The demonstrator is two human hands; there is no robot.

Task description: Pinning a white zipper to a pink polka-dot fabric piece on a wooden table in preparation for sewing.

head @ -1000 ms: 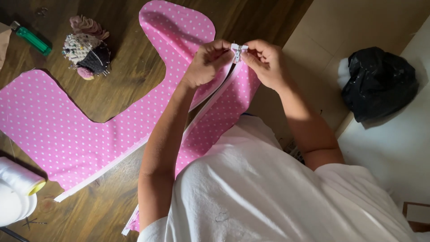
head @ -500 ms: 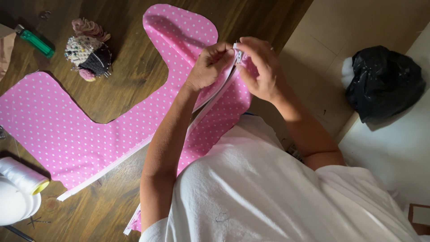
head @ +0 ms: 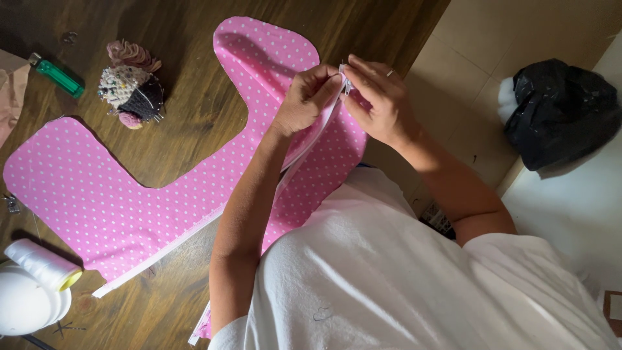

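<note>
A pink fabric piece with white dots [head: 123, 194] lies flat on the wooden table [head: 188, 123]. A narrow white strip [head: 162, 256] runs along its near edge and lifts up to my hands. My left hand [head: 308, 97] and my right hand [head: 379, 104] meet above the fabric's right lobe. Both pinch the raised end of the white strip [head: 343, 81] between thumb and fingertips. Something small and metallic shows at the pinch; I cannot tell what it is. My right hand wears a ring.
A pincushion full of pins [head: 133, 94] and a green lighter [head: 58, 76] lie at the far left. A white thread spool [head: 45, 264] leans on a white round object [head: 26, 304] at the near left. A black plastic bag [head: 560, 113] sits off the table to the right.
My right hand's fingers have curled further over the strip's end and both hands have drawn closer together. The fabric has stayed flat.
</note>
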